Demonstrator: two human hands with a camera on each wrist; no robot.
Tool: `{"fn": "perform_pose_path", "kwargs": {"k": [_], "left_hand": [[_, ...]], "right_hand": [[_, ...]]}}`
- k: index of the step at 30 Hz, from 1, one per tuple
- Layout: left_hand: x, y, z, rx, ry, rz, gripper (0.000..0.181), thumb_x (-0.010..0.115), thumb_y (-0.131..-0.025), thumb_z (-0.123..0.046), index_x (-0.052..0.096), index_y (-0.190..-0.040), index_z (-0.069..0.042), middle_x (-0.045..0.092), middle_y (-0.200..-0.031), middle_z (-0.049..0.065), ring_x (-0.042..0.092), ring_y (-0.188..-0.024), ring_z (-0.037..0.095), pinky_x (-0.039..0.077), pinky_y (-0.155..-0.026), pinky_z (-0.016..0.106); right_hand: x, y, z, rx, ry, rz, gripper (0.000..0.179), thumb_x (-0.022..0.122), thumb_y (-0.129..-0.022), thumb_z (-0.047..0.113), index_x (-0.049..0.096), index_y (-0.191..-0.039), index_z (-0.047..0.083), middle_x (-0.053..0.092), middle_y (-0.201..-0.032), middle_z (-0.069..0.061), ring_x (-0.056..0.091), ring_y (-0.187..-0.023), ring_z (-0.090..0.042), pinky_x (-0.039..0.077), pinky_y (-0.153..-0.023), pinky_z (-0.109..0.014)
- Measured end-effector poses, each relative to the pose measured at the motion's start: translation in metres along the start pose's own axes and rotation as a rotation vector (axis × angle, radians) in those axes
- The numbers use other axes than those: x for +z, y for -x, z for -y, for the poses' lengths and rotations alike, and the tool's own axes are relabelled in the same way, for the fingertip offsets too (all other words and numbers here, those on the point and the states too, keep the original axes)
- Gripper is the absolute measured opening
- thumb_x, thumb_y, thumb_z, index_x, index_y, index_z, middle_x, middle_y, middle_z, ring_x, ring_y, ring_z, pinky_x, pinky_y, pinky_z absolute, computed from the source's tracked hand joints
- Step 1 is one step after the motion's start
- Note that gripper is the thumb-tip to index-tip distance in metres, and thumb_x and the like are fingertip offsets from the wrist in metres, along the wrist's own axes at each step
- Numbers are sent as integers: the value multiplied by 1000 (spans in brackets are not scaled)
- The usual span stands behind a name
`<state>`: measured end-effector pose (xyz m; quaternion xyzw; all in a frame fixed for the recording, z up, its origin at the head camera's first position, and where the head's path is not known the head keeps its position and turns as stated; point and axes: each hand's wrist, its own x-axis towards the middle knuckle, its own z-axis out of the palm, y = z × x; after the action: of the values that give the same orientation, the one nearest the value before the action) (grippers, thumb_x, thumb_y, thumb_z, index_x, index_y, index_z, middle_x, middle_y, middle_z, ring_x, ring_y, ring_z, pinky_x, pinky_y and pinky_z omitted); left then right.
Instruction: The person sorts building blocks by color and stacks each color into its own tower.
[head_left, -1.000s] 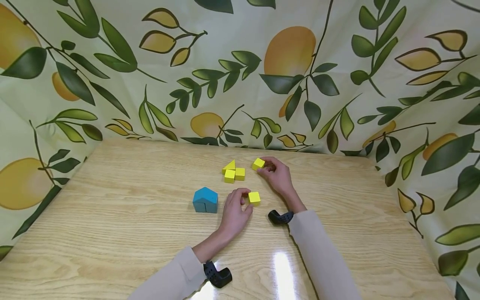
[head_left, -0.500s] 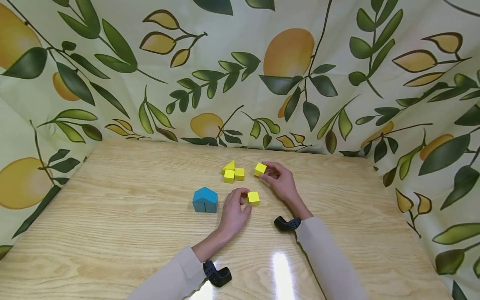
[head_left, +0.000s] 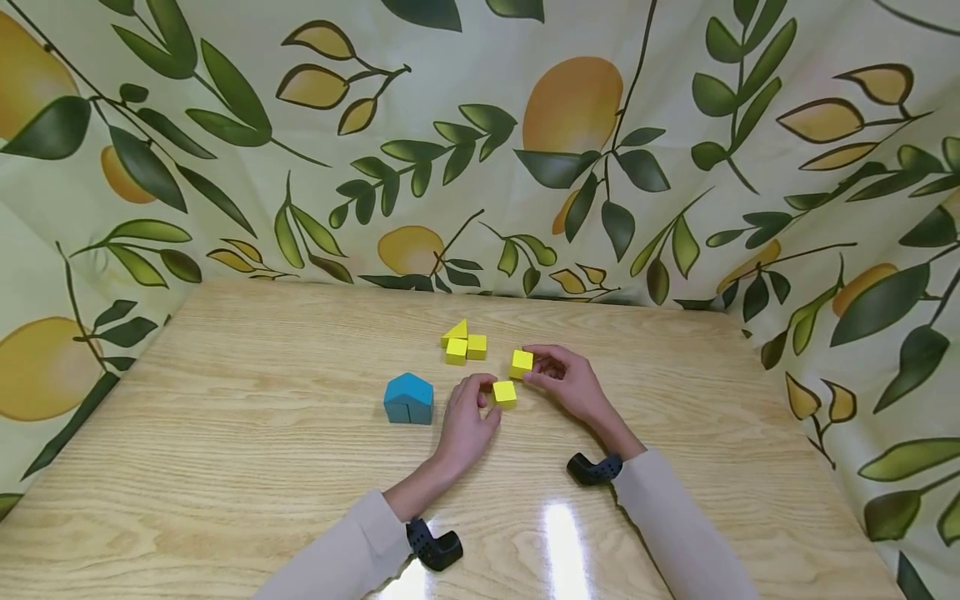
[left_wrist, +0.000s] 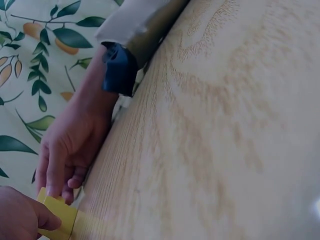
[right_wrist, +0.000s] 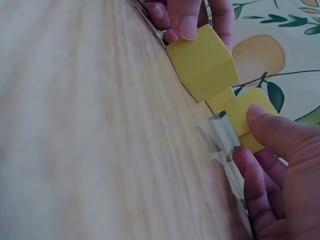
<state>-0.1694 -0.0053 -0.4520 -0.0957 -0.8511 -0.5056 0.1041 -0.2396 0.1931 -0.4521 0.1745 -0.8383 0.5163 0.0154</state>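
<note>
In the head view my left hand (head_left: 467,421) holds a yellow cube (head_left: 505,394) standing on the wooden table, thumb at its near side. My right hand (head_left: 573,383) pinches a second yellow cube (head_left: 521,364) just behind and right of the first. From the right wrist, that pinched cube (right_wrist: 255,112) shows between right thumb and fingers, slightly off the tabletop. The left hand's cube (right_wrist: 202,62) sits beside it, the left thumb on its face. A yellow cube (left_wrist: 57,217) fills the lower left corner of the left wrist view.
Behind the hands, a yellow triangle block (head_left: 456,332) stands with two yellow cubes (head_left: 457,351). Left of my left hand is a blue house-shaped stack (head_left: 408,400) of blocks. A leaf-and-fruit patterned cloth (head_left: 315,192) hangs along the table's (head_left: 247,433) back edge.
My right hand has drawn its yellow cube toward me, close to the cube in my left hand. The left hand and the other blocks have hardly moved.
</note>
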Motion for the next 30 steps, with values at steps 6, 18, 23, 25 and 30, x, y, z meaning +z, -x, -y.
{"fn": "perform_pose_path", "kwargs": {"k": [6, 18, 23, 25, 30], "left_hand": [[0, 0, -1, 12, -4, -8, 37, 68, -81, 6, 56, -115, -1, 49, -86, 6, 46, -81, 22, 35, -71, 31], [1, -1, 1, 23, -13, -12, 38, 69, -81, 7, 56, -116, -1, 49, -83, 7, 45, -79, 21, 36, -70, 30], [1, -1, 1, 22, -19, -13, 38, 69, -81, 7, 56, -116, -1, 49, -84, 7, 46, -79, 21, 36, -70, 30], [1, -1, 1, 20, -23, -13, 38, 69, -81, 7, 56, -116, -1, 49, -84, 7, 46, -79, 20, 36, -70, 30], [1, -1, 1, 16, -23, -13, 38, 68, -80, 8, 57, -116, -1, 49, -84, 6, 46, -80, 21, 36, -70, 30]], "right_hand": [[-4, 10, 3, 5, 12, 41, 38, 75, -84, 17, 64, -121, 13, 63, -94, -5, 59, -79, -20, 49, -68, -25], [-8, 21, 4, -21, 46, 156, 35, 77, -83, 18, 66, -116, 16, 62, -91, -1, 56, -79, -21, 48, -67, -28], [-10, 23, 14, -31, 39, 182, 36, 77, -82, 13, 66, -116, 11, 62, -91, -4, 55, -78, -21, 47, -67, -27], [-10, 23, 14, -37, 37, 188, 36, 78, -81, 13, 66, -115, 10, 62, -91, -4, 55, -78, -21, 47, -67, -27], [-9, 22, 5, -50, 32, 192, 37, 79, -79, 15, 66, -114, 13, 62, -91, -2, 55, -79, -20, 47, -67, -27]]}}
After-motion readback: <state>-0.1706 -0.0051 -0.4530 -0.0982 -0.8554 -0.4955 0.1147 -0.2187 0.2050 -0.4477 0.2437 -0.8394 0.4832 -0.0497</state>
